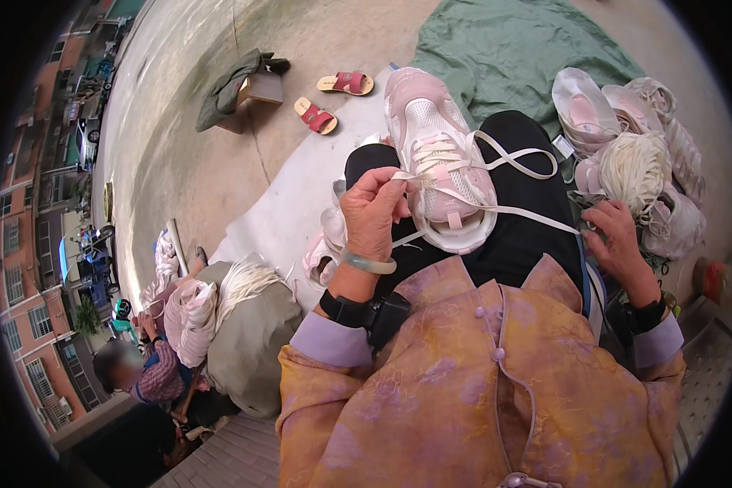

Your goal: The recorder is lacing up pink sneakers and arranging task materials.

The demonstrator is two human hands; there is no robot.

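Observation:
A pink and white sneaker (441, 159) rests across my dark-trousered thighs, its toe pointing away from me. Cream shoelace (508, 162) is threaded through its upper, with one loop lying out to the right. At the shoe's left side, my left hand (372, 210) is closed, pinching a piece of lace between thumb and forefinger. Another length of lace runs from the shoe's collar to my right hand (616, 236), whose curled fingers meet its end by my right thigh. Where exactly the fingertips close on that end is hard to see.
To the right lie several pale shoes (581, 110) and a bundle of cream laces (633, 172). A green cloth (516, 49) spreads ahead. Red sandals (315, 116) and a cloth-draped box (259, 88) stand on the floor. At left, another person (150, 370) sits near more lace bundles (193, 313).

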